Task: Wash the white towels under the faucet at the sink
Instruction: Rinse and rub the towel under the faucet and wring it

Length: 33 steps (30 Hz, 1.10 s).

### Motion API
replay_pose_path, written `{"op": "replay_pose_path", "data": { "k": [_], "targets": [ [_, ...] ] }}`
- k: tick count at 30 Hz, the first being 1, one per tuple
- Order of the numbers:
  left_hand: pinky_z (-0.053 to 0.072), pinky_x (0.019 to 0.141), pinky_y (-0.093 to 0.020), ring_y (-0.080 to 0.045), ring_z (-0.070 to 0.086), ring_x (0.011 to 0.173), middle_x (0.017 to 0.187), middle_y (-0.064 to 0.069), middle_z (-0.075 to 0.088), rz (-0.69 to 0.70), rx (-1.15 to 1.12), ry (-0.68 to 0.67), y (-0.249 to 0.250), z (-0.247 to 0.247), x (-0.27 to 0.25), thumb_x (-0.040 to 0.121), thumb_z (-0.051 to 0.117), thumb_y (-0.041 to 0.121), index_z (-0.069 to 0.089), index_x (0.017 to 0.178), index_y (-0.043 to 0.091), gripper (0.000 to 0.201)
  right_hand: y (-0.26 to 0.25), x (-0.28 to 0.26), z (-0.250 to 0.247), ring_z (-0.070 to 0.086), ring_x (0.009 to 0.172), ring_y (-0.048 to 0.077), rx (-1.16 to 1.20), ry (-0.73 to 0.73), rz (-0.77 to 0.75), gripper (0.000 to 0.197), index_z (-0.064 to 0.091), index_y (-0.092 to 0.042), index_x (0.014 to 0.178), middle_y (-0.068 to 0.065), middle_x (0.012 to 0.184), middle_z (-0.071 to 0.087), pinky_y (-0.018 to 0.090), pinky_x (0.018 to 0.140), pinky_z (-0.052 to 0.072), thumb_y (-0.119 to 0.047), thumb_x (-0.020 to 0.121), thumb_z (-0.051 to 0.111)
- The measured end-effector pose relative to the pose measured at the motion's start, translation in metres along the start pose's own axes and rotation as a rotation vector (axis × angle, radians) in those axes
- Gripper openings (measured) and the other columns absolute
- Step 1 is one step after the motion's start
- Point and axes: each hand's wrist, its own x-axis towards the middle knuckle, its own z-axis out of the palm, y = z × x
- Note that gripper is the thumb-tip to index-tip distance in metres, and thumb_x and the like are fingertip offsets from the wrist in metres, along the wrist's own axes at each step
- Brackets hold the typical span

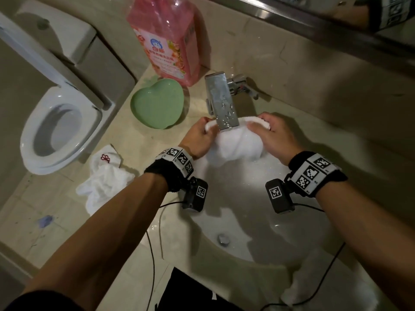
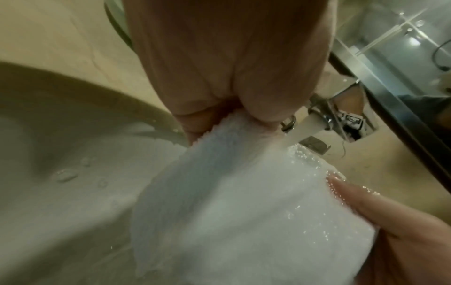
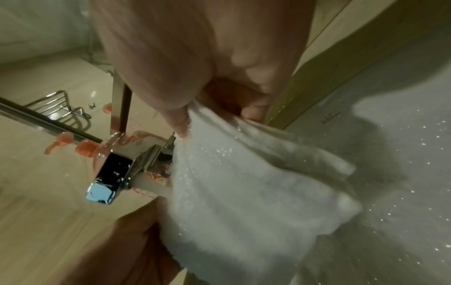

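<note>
I have the white towel [image 1: 235, 144] stretched right under the faucet [image 1: 222, 104] spout, hanging into the sink [image 1: 280, 234] basin. My left hand [image 1: 199, 140] pinches the towel's top edge just left of the faucet, thumb and fingers curled tight on the cloth; my right hand [image 1: 274, 135] grips the other end of that edge just right of the faucet, fingers closed round a bunched corner. Water appears to be running, since droplets glitter all over the fabric in both wrist views.

To do this rinse well, I judge I should keep the edge taut between both hands so the stream hits the middle, then feed the cloth sideways under the faucet so each part gets soaked, and keep it low in the basin to limit splashing.

1 more towel [image 1: 105, 176] lies crumpled on the counter, well left of the faucet, near the green heart-shaped dish [image 1: 157, 106] and pink detergent bottle [image 1: 166, 39]. It probably needs washing next.
</note>
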Motion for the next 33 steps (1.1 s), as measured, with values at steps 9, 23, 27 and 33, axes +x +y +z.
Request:
{"op": "replay_pose_path", "data": {
  "k": [9, 23, 27, 33],
  "targets": [
    [0.055, 0.088, -0.045, -0.026, 0.062, 0.093, 0.108, -0.017, 0.066, -0.250, -0.334, -0.059, 0.014, 0.032, 0.011, 0.101, 0.051, 0.010, 0.057, 0.127, -0.003, 0.030, 0.021, 0.001, -0.015, 0.072, 0.079, 0.011, 0.066, 0.116, 0.078, 0.020, 0.071, -0.023, 0.097, -0.006, 0.085, 0.076, 0.025, 0.067, 0.057, -0.042, 0.093, 0.065],
    [0.049, 0.045, -0.024, -0.009, 0.061, 0.056, 0.069, 0.003, 0.062, -0.190, -0.368, 0.089, -0.009, -0.017, -0.016, 0.099, 0.054, 0.040, 0.061, 0.088, 0.019, 0.025, -0.006, -0.006, 0.013, 0.063, 0.067, -0.005, -0.112, -0.120, 0.037, 0.027, 0.072, -0.009, 0.105, 0.009, 0.089, 0.072, 0.012, 0.060, 0.051, -0.034, 0.101, 0.061],
    [0.054, 0.050, -0.029, -0.015, 0.064, 0.064, 0.075, 0.001, 0.065, -0.220, -0.381, 0.093, -0.022, -0.038, -0.029, 0.098, 0.054, 0.043, 0.059, 0.087, 0.022, 0.024, -0.004, 0.005, 0.046, 0.067, 0.091, 0.030, 0.056, -0.273, 0.125, 0.018, 0.069, -0.017, 0.114, 0.025, 0.108, 0.072, 0.058, 0.088, 0.055, -0.026, 0.103, 0.059],
    [0.056, 0.068, -0.056, -0.029, 0.064, 0.076, 0.085, -0.010, 0.062, -0.245, -0.453, 0.099, -0.025, -0.043, -0.042, 0.100, 0.054, 0.035, 0.051, 0.091, 0.018, 0.019, -0.002, 0.026, 0.072, 0.063, 0.070, 0.022, 0.172, -0.186, 0.195, 0.016, 0.074, -0.023, 0.081, 0.006, 0.076, 0.067, 0.040, 0.064, 0.054, -0.024, 0.096, 0.067]
  ]
}}
